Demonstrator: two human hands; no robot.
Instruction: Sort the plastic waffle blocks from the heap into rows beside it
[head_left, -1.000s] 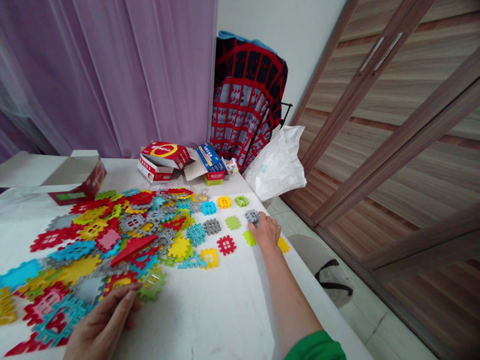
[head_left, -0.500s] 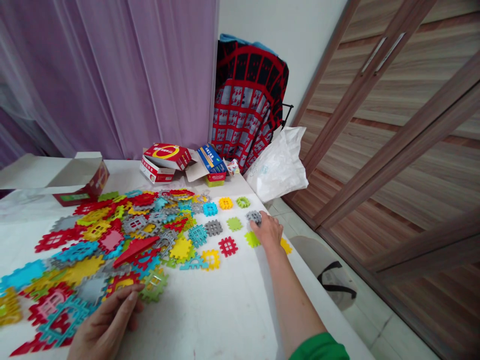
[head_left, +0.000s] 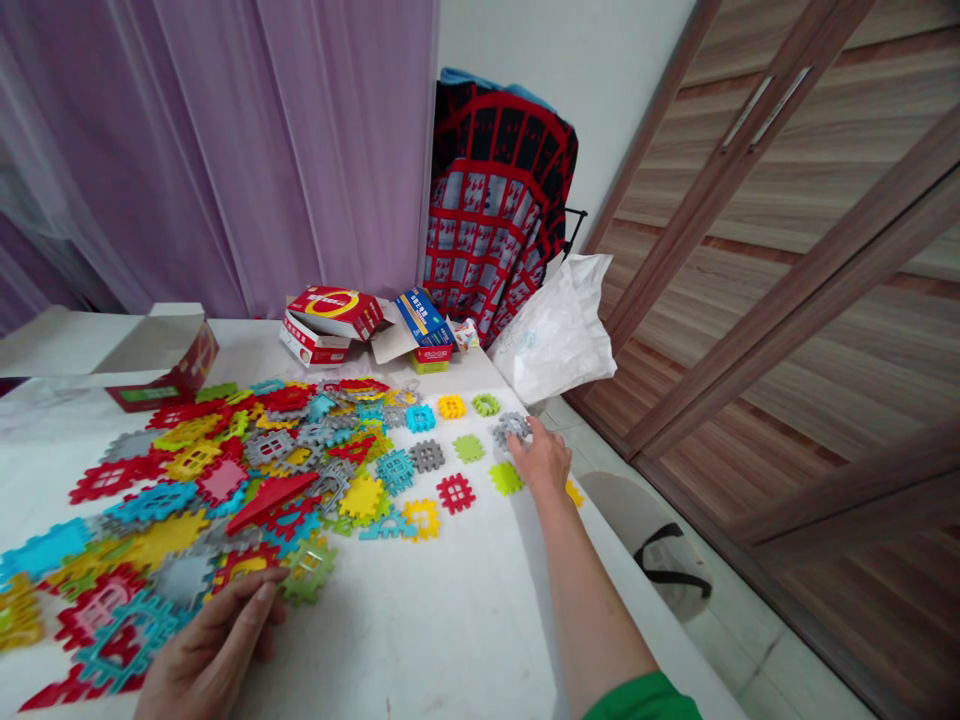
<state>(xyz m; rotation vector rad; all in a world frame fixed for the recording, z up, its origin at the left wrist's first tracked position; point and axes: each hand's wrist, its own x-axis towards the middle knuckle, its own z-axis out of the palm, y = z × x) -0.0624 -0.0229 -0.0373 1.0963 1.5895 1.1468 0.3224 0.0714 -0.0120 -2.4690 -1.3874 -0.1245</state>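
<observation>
My right hand (head_left: 544, 456) reaches to the table's right side. Its thumb and fingers are around the edge of a grey toothed building tile (head_left: 508, 426). Close to that hand are a lime tile (head_left: 506, 479), a pale green tile (head_left: 469, 448) and a yellow tile (head_left: 574, 493) partly hidden by the wrist. My left hand (head_left: 217, 645) rests at the lower left, fingers loosely extended and holding nothing visible. Its fingertips are beside an olive-green window tile (head_left: 308, 570); whether they touch it I cannot tell. A heap of coloured tiles (head_left: 195, 460) spreads behind that hand.
Single tiles, such as a red one (head_left: 456, 493) and a dark grey one (head_left: 427, 456), lie apart on the white table (head_left: 442, 620). Along the back stand an open carton (head_left: 161, 370), red boxes (head_left: 334, 315) and a blue box (head_left: 422, 318). A white bag (head_left: 559, 335) sits beyond the right corner.
My right hand has shifted slightly right, and more of the grey tile shows between its thumb and fingers. The left hand and the heap look unchanged.
</observation>
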